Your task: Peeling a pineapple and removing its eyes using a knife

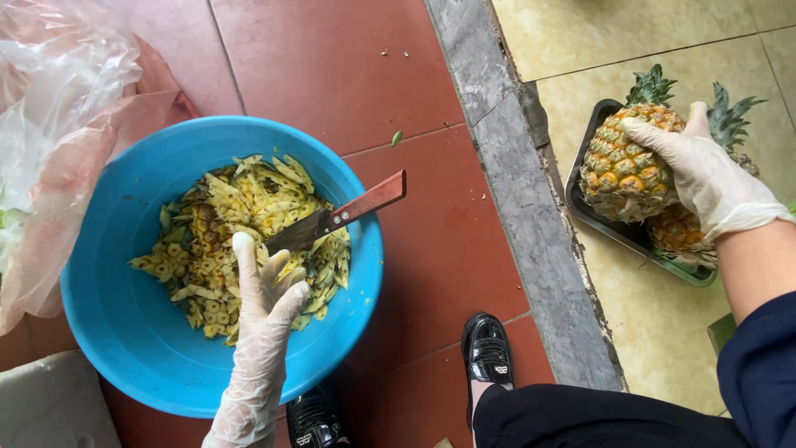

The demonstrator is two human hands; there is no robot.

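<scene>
My left hand (261, 307), in a thin clear glove, reaches into a blue plastic basin (108, 332) with its fingers spread. It holds nothing, and its fingertips lie by the blade of a knife (348, 211) with a reddish wooden handle. The knife rests on a heap of yellow pineapple peelings (224, 216), its handle poking over the basin's rim. My gloved right hand (705, 174) grips a whole unpeeled pineapple (618, 170) from above, over a dark tray (593, 216). A second pineapple (676, 232) lies in the tray under that hand.
Crumpled clear and pink plastic bags (58, 124) lie left of the basin on the red tile floor. A grey stone curb (531, 216) separates the red tiles from beige tiles where the tray stands. My black shoes (487, 348) are at the bottom.
</scene>
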